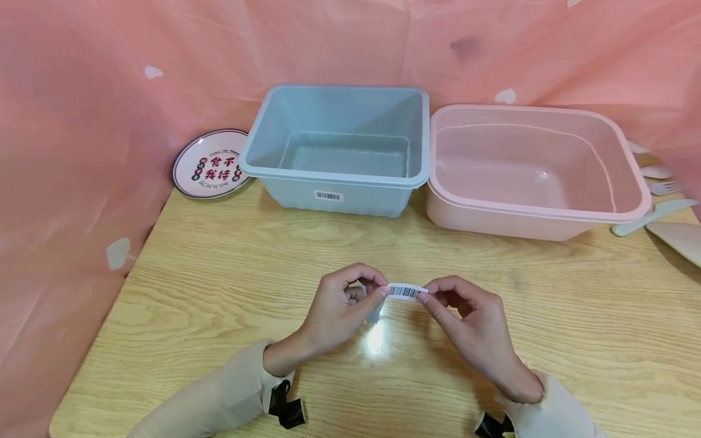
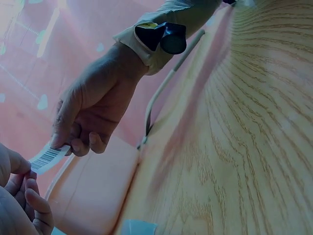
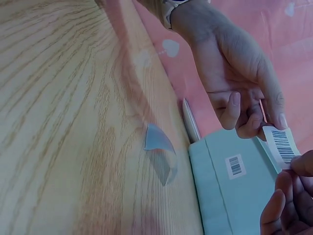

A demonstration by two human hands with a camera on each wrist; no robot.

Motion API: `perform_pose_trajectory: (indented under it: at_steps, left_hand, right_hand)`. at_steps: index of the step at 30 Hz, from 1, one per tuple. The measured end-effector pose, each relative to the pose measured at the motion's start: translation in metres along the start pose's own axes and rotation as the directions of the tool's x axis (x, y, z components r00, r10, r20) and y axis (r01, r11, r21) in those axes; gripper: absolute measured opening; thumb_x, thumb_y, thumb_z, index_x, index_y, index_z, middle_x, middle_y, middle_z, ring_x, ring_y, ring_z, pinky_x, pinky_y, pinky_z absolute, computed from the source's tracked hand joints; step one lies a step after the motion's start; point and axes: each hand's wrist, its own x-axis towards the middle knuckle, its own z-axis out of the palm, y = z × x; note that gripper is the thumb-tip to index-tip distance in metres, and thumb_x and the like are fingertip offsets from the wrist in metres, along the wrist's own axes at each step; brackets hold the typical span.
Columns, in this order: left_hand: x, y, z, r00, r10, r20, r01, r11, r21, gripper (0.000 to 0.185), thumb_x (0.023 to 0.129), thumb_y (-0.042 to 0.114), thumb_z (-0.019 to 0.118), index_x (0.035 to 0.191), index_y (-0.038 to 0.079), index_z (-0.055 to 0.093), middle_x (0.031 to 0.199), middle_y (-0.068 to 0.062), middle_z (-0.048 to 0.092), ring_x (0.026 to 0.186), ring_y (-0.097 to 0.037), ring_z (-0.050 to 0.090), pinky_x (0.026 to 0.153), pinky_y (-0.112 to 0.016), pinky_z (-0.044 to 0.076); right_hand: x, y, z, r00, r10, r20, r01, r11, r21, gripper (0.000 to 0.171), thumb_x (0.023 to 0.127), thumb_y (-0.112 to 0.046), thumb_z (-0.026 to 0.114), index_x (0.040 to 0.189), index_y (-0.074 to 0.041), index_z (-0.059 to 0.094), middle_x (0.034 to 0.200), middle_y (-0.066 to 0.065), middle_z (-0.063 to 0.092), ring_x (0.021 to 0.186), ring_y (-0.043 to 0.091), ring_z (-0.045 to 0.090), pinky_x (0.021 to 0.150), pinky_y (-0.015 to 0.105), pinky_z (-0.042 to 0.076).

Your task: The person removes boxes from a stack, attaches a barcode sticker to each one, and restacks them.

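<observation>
Stretched between both hands is a white barcode sticker, bowed slightly upward above the table. My left hand pinches its left end between thumb and forefinger. The other end is pinched by my right hand in the same way. In the right wrist view the sticker faces the camera with its black bars showing. A small curled grey-blue piece of thin sheet lies on the table below the hands, partly hidden behind the left hand in the head view.
A blue-grey basin with a barcode label on its front stands at the back. Touching its right side is a pink basin. A printed plate lies at the left, and a pale green knife and other utensils at the right.
</observation>
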Motion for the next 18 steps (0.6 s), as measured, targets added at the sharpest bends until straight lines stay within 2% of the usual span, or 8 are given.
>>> perform_pose_trajectory:
  at_steps: [5,10,14,18]
  left_hand:
    - [0.002,-0.001,0.003,1.000,0.014,0.003,-0.014,1.000,0.006,0.004,0.090,0.002,0.064,0.092,-0.001,0.065,0.079,-0.014,0.059,0.050,-0.003,0.043,0.041,-0.016,0.033]
    - [0.010,-0.002,0.008,0.999,0.033,-0.007,-0.032,0.997,0.069,0.004,0.088,0.005,0.068,0.090,0.001,0.068,0.078,-0.012,0.065,0.051,-0.003,0.044,0.041,-0.017,0.035]
    - [0.025,-0.003,0.018,0.999,0.042,-0.019,-0.039,0.990,0.133,0.004,0.086,0.007,0.071,0.087,0.003,0.072,0.076,-0.008,0.068,0.056,-0.003,0.049,0.042,-0.017,0.038]
    - [0.044,-0.003,0.035,0.996,0.084,-0.026,-0.078,0.979,0.191,0.005,0.083,0.008,0.074,0.085,0.004,0.075,0.075,-0.007,0.071,0.061,0.000,0.053,0.049,-0.017,0.046]
  right_hand:
    - [-0.002,0.000,-0.005,1.000,-0.011,0.022,0.012,1.000,-0.019,0.022,0.078,0.017,0.068,0.087,-0.003,0.067,0.081,-0.001,0.067,0.072,0.003,0.061,0.065,0.015,0.054]
    - [-0.003,0.002,-0.013,1.000,-0.020,0.015,0.021,0.999,-0.044,0.022,0.078,0.018,0.068,0.087,-0.002,0.067,0.082,-0.001,0.066,0.072,0.003,0.061,0.066,0.015,0.054]
    - [-0.004,0.006,-0.023,0.999,-0.026,-0.040,0.023,0.997,-0.073,0.020,0.077,0.019,0.067,0.088,0.001,0.068,0.083,-0.004,0.067,0.072,0.002,0.061,0.066,0.012,0.053]
    - [-0.004,0.012,-0.036,0.991,-0.009,-0.131,-0.007,0.992,-0.124,0.019,0.077,0.020,0.067,0.088,0.005,0.068,0.085,-0.011,0.067,0.071,-0.001,0.060,0.064,0.009,0.050]
